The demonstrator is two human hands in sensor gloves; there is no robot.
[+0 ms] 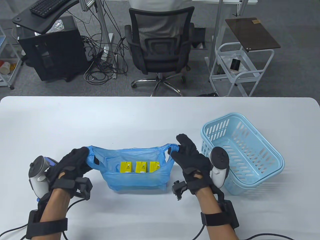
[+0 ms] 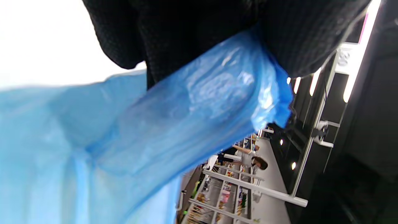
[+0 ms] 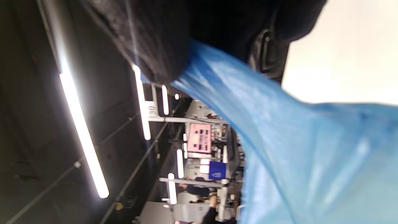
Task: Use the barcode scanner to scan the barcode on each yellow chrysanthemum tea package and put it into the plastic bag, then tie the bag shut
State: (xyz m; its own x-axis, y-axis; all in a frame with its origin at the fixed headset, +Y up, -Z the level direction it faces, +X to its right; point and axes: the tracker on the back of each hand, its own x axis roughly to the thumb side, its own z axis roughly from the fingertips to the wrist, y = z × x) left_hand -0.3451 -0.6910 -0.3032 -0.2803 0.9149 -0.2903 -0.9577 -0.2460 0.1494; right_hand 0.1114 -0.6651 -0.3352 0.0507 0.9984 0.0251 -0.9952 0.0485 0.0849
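Observation:
A blue plastic bag (image 1: pixel 136 178) stands open on the white table, near its front edge. Three yellow tea packages (image 1: pixel 140 167) stand side by side inside it. My left hand (image 1: pixel 75 161) grips the bag's left handle (image 2: pixel 217 96), and my right hand (image 1: pixel 188 155) grips the right handle (image 3: pixel 236 93). The two handles are stretched apart to the sides. In both wrist views the gloved fingers wrap over the blue film at the top. A grey and blue object, perhaps the barcode scanner (image 1: pixel 51 161), peeks out behind my left hand's tracker.
A light blue plastic basket (image 1: pixel 241 152) with nothing in it stands right of my right hand, close to its tracker. Beyond the table's far edge are an office chair (image 1: pixel 160 47), a white trolley (image 1: pixel 240 67) and a black desk (image 1: pixel 47 15).

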